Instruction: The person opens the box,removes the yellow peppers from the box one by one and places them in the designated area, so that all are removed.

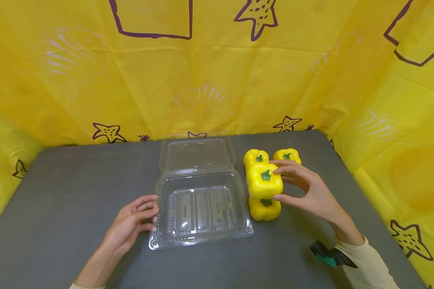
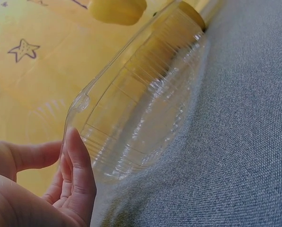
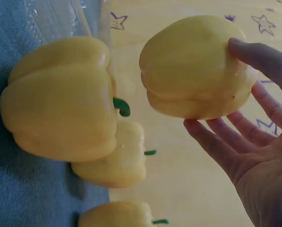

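Observation:
My right hand holds a yellow bell pepper between thumb and fingertips, raised above the table in the right wrist view. Three more yellow peppers sit on the table: one nearest the front, one behind it and one at the back right, partly hidden by my fingers. Left of them lies a clear plastic clamshell container, its lid folded back. With thumb and fingers, my left hand pinches the rim on its left side, as the left wrist view shows.
Grey cloth covers the table. Yellow printed curtain hangs along the back and sides. A dark strap with a green patch is at my right sleeve.

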A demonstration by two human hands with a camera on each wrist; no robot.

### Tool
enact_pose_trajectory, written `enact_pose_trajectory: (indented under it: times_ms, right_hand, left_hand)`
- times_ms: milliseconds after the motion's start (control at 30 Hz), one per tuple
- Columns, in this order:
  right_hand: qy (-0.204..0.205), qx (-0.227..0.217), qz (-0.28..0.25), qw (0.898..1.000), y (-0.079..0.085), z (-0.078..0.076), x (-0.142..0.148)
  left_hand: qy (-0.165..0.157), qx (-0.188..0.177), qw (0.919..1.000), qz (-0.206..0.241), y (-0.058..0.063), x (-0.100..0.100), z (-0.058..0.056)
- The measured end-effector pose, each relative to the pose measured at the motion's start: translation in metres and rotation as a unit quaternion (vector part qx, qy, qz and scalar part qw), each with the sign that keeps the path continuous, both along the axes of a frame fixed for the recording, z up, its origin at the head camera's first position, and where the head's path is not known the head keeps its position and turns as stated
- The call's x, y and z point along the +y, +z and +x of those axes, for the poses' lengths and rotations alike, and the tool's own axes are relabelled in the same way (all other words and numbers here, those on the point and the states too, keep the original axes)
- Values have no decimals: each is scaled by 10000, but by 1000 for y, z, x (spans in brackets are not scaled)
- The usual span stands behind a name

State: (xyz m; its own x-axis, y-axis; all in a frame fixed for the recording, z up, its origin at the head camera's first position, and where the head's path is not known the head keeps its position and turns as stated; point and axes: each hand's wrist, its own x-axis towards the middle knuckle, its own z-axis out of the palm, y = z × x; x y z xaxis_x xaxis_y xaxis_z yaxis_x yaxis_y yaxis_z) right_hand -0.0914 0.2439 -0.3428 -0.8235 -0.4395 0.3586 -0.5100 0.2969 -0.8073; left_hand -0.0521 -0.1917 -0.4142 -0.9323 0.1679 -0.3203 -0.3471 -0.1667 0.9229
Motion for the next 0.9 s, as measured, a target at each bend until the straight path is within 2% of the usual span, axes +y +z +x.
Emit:
enact_pose_trajectory:
  times_ms: [200,433,667,900]
  right_hand:
    - [-188,-281,-29,9994,0,4,10]
    - [-72,-204,-266,9994,-8,5,19]
    - [-142,-289,-465,9984,-11,7,28]
    - [-334,-474,-275,9979,-12,10,38]
  left_hand:
    - [10,13,10000,40,-1,0,0]
    - [18,38,10000,65,-2,-1,0]
    - [32,25,10000,44,-1,-2,0]
    - [22,58,9999,102,-1,-2,0]
